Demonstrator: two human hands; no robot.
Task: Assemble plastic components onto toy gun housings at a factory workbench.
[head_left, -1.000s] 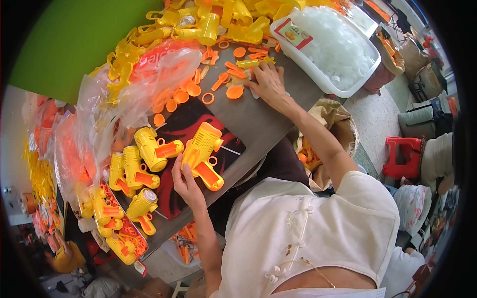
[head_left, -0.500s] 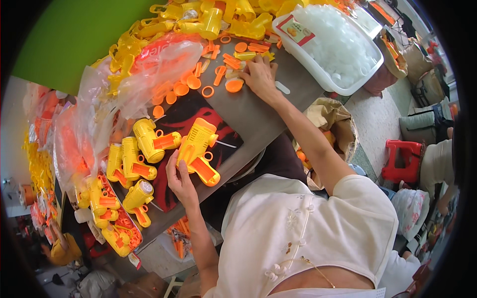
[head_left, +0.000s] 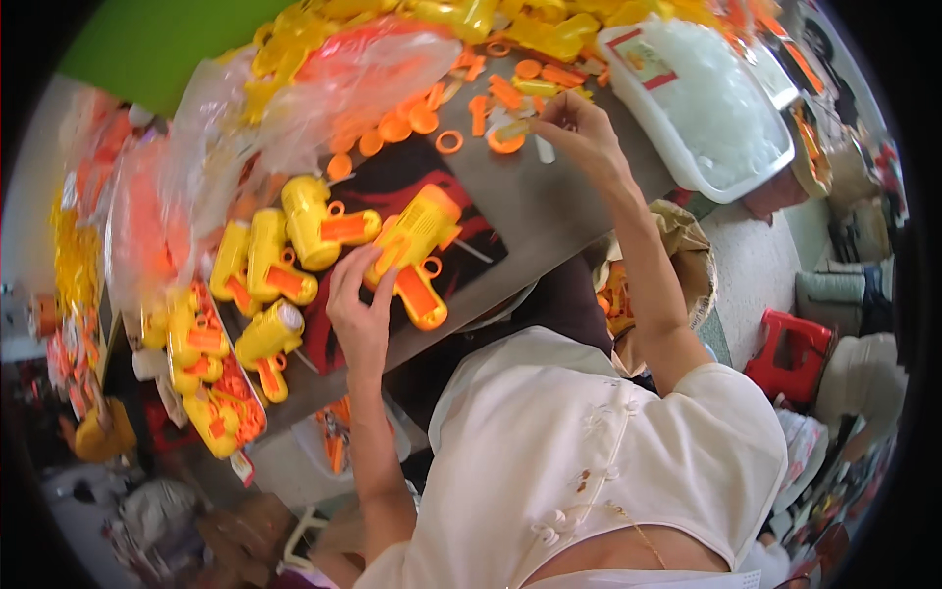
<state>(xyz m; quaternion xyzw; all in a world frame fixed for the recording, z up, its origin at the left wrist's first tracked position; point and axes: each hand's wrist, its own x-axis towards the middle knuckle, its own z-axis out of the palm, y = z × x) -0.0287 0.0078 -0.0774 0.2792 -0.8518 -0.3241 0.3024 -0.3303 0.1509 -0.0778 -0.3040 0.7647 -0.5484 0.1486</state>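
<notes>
My left hand [head_left: 359, 306] holds the rear of a yellow toy gun [head_left: 424, 224] with an orange grip, between thumb and fingers. The gun is over a black-and-red mat [head_left: 343, 182]. My right hand [head_left: 581, 135] is raised near the far side of the table, thumb and fingers pinching a small pale yellowish strip [head_left: 512, 130]. Just beneath the strip lies a round orange cap [head_left: 506, 143], with a white flat piece [head_left: 545, 149] beside it. Several similar yellow toy guns [head_left: 270, 257] lie left of my left hand.
Loose orange parts [head_left: 422, 120] and a heap of yellow parts [head_left: 554, 37] cover the far table. Clear plastic bags [head_left: 221, 128] bulge at the left. A white tub [head_left: 731, 187] of translucent pieces stands far right, above a paper bag [head_left: 692, 250]; a red stool [head_left: 793, 355] is on the floor.
My right hand has lifted from among the orange parts and drawn back rightward, now pinching the pale strip. My left hand stays at the toy gun. The whole view has shifted slightly.
</notes>
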